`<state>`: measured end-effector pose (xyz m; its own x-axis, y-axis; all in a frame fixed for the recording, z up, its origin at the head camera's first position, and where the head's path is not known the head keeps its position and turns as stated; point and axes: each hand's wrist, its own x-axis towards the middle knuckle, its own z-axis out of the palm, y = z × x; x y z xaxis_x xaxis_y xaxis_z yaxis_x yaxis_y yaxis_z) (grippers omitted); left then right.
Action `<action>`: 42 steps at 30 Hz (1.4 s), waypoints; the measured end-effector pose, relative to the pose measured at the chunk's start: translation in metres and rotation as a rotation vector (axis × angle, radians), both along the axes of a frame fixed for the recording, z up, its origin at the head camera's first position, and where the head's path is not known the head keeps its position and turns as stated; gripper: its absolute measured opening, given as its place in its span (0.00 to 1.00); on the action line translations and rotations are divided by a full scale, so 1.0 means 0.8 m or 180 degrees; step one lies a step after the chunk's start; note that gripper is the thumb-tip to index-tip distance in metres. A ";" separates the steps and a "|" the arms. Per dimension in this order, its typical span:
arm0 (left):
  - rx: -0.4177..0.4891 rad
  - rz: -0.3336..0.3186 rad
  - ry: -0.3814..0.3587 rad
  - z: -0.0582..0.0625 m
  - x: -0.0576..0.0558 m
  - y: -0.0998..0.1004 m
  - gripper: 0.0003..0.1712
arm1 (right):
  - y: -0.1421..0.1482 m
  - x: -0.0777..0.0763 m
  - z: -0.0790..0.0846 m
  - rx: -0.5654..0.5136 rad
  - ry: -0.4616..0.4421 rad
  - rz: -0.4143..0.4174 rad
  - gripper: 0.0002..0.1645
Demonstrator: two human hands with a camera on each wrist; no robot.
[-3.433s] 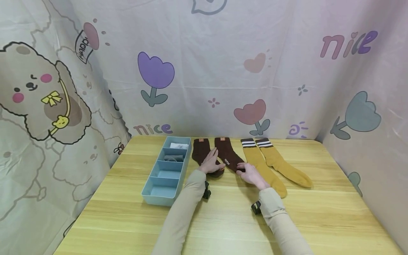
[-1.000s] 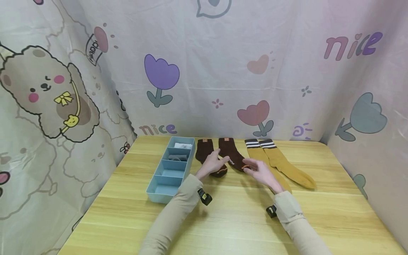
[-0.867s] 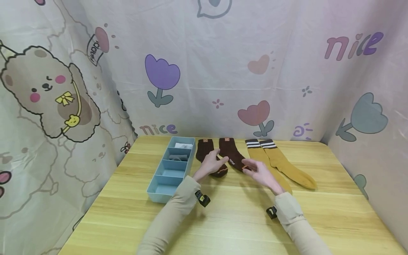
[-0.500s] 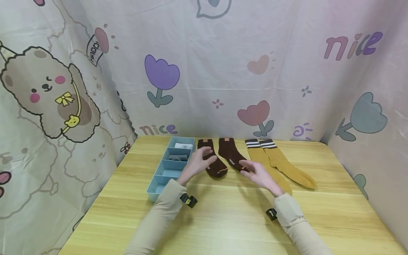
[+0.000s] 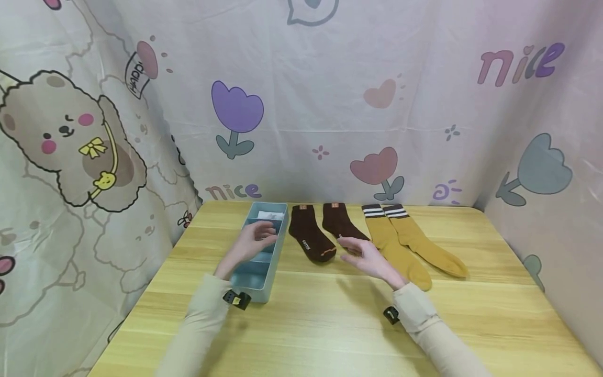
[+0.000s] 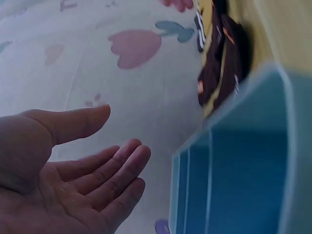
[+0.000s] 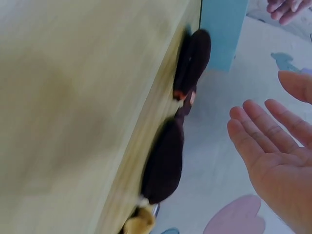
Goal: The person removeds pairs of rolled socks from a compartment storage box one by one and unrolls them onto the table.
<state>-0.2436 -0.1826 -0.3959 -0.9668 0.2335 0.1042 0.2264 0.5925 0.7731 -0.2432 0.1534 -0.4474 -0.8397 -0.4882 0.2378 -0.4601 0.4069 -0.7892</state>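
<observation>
My left hand [image 5: 252, 242] hovers over the pale blue divided box [image 5: 267, 280], fingers relaxed and holding nothing; in the left wrist view its palm and spread thumb show beside the box wall. A dark brown sock [image 5: 311, 235] lies flat just right of the box. Beside it is a matching brown sock [image 5: 338, 219], its toe end hidden behind my right hand [image 5: 369, 257]. That hand is raised above the table with loosely bent fingers and nothing in them, as the right wrist view also shows.
Two mustard socks [image 5: 398, 251] with striped dark cuffs lie to the right, partly overlapping. A white folded item [image 5: 270, 215] sits in the box's back compartment; my left hand covers much of the middle ones. A patterned curtain [image 5: 301, 104] hangs behind the wooden table [image 5: 320, 330].
Both hands have come off the brown socks. My left hand has swung left over the box, uncovering the left brown sock. My right hand has shifted slightly left.
</observation>
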 end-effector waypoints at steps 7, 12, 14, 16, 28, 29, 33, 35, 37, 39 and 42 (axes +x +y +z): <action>-0.0029 0.0299 -0.0172 -0.004 0.005 -0.054 0.30 | -0.025 -0.001 0.001 0.0031 0.0101 0.0178 0.26; -0.0151 0.0555 -0.0286 -0.014 0.006 -0.082 0.30 | -0.031 0.000 0.000 0.0073 0.0116 0.0187 0.27; -0.0235 0.0620 -0.0365 -0.019 0.005 -0.088 0.29 | -0.032 0.000 -0.001 0.0097 0.0121 0.0194 0.26; -0.0325 0.0663 -0.0442 -0.022 0.004 -0.093 0.29 | -0.033 0.000 -0.001 0.0101 0.0111 0.0205 0.26; -0.0510 0.0939 -0.0506 -0.034 -0.002 -0.100 0.18 | -0.042 -0.003 0.002 0.0162 0.0160 0.0281 0.26; -0.0523 0.0952 -0.0496 -0.035 -0.003 -0.100 0.18 | -0.043 -0.003 0.002 0.0168 0.0149 0.0287 0.26; -0.0530 0.1002 -0.0466 -0.038 -0.005 -0.100 0.16 | -0.047 -0.006 0.002 0.0140 0.0091 0.0322 0.26; -0.0537 0.1000 -0.0411 -0.038 -0.005 -0.100 0.15 | -0.050 -0.007 0.003 0.0130 0.0088 0.0351 0.26; -0.0537 0.0990 -0.0349 -0.038 -0.004 -0.101 0.15 | -0.053 -0.009 0.003 0.0127 0.0112 0.0393 0.26; -0.0529 0.0982 -0.0298 -0.038 -0.002 -0.102 0.14 | -0.056 -0.010 0.002 0.0132 0.0142 0.0424 0.26; -0.0537 0.0963 -0.0247 -0.038 0.000 -0.104 0.13 | -0.059 -0.013 0.003 0.0149 0.0194 0.0453 0.26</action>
